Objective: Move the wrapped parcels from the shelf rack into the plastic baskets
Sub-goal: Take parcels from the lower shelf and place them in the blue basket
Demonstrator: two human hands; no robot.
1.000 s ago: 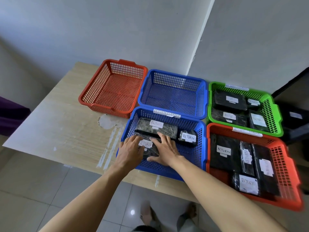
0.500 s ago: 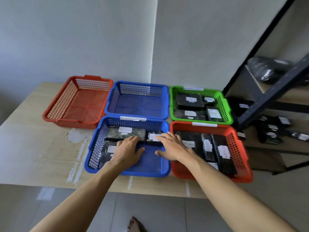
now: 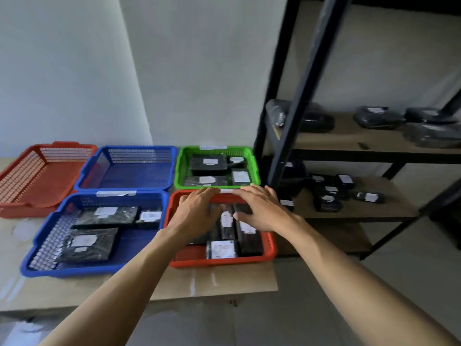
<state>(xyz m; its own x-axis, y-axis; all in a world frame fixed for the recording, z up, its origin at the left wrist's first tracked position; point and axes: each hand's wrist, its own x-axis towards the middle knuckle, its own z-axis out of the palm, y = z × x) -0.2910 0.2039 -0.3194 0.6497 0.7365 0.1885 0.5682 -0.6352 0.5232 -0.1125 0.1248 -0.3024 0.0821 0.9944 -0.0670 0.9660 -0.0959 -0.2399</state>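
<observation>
hands: left hand (image 3: 197, 212) and right hand (image 3: 260, 208) empty, fingers (image 3: 208, 193) straight and spread, over near red basket (image 3: 219, 262) | why: likely free for next pick | parcels: wrapped parcels (image 3: 326, 198) on shelf rack (image 3: 349, 143) lower shelf, right of bench (image 3: 224, 280); more in green basket (image 3: 254, 166), near blue basket (image 3: 74, 272) | obstacle: diagonal brace (image 3: 299, 103) fronts the shelves

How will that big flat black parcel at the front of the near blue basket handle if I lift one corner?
The parcel looks wide and thin, so it may sag. Its shiny, wrinkled wrap could be slippery in a pinch. Lying flat in the blue basket, it probably won't roll.
</observation>
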